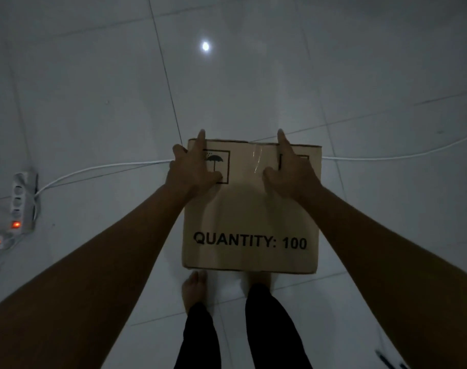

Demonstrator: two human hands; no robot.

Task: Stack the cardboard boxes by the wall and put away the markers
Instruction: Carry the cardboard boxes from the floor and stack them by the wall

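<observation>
Cardboard box [251, 222] at 12 o'clock, taped, stiff, seemingly light: left hand [193, 169] and right hand [290, 174] grip its far edge, fingers hooked over.

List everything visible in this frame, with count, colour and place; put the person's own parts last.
cardboard box: one, brown, printed "QUANTITY: 100", centre, held above the floor
white cable: one, running across the floor behind the box
power strips: two, white, red lit switches, left edge
tiled floor: light grey, with a lamp reflection
left hand: on the box's top left
right hand: on the box's top right
bare feet: two, below the box
</observation>
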